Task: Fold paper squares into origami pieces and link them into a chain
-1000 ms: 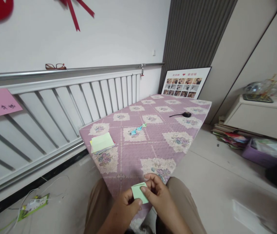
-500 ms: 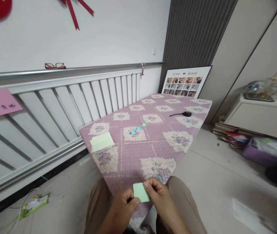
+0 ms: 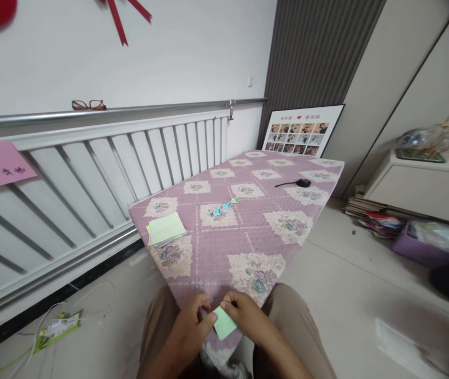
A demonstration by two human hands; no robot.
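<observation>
So the green paper (image 3: 226,325) is at bottom center, held over the near corner of the desk (image 3: 216,258). Of the two hands, the right hand (image 3: 243,311) reaches up from lower right, pinching the paper's top corner. The left hand (image 3: 196,321) has its thumb at the left corner, fingers curled; can't tell if it's really gripping. Half a second ago the paper sat squarer; now it's tilted. Little folded pieces (image 3: 226,205) mid-frame haven't budged.

A small, thin, pale-green square of paper (image 3: 225,325) sits tilted, its face smooth, its upper edge at the right hand's (image 3: 246,311) fingers, its left corner by the left hand's (image 3: 193,322) thumb.
</observation>
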